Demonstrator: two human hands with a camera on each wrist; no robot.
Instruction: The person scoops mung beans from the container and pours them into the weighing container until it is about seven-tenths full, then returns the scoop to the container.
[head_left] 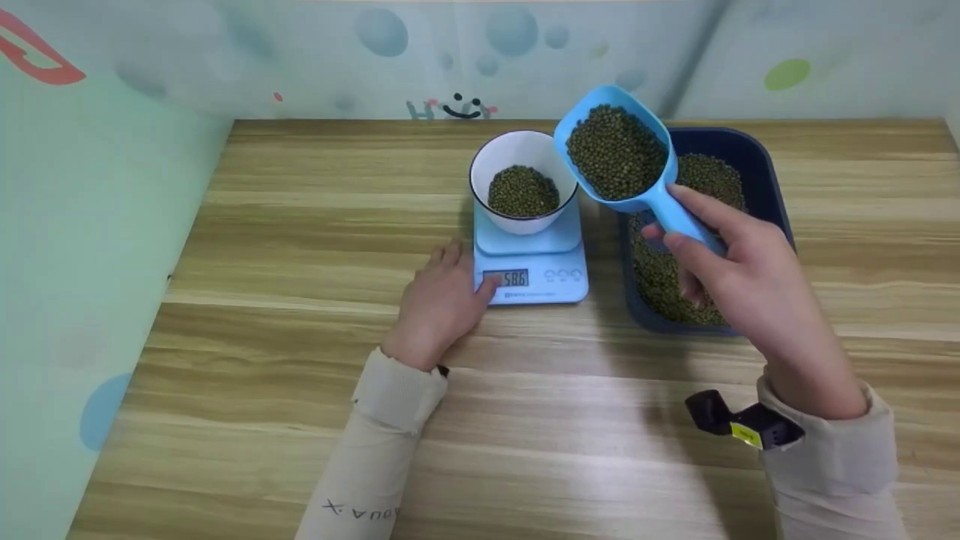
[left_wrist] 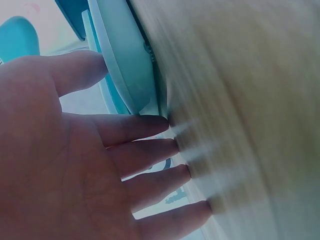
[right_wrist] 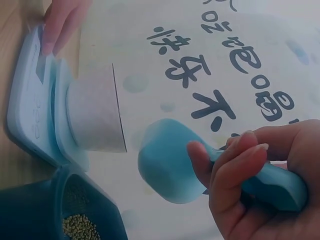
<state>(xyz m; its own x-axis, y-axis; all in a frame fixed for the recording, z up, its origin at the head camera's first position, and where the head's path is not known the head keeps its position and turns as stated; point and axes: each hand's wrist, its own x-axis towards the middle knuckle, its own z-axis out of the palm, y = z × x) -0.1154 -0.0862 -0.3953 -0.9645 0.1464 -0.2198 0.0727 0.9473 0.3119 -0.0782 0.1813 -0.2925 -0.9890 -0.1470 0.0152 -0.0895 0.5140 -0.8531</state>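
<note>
The white bowl (head_left: 517,151) stands upright on the platform (head_left: 525,244) of the scale (head_left: 553,262), about the middle of the worktop (head_left: 300,262) and near its far edge; probably it is there so that its green grains (head_left: 523,193) can be weighed. The left hand (head_left: 442,300) lies just beside the scale. Its fingers (left_wrist: 142,152) are straight and a little apart, with the tips on the worktop, while the thumb (head_left: 487,286) touches the scale near its front left corner. I think this steadies the scale, though the force cannot be seen. The right hand (head_left: 757,270) has its fingers clamped on the handle (head_left: 676,215) of the blue scoop (head_left: 649,198), which is well filled with grains and held in the air. Its opening faces upward, I suppose so that nothing spills. The dark tray (head_left: 765,180), with more grains, stands right of the scale, also near the worktop's far edge, which makes the way between them short.

Some parts are hard to make out. The thumb covers the left end of the display (head_left: 516,278); the digits seem to be 58.6, but the decimal point is uncertain. Scoop and right hand hide part of the tray. In the head view the scoop overlaps the bowl's rim, yet the right wrist view shows them apart. That view gives only the scoop's underside, and the left wrist view cuts off part of the scale.
</note>
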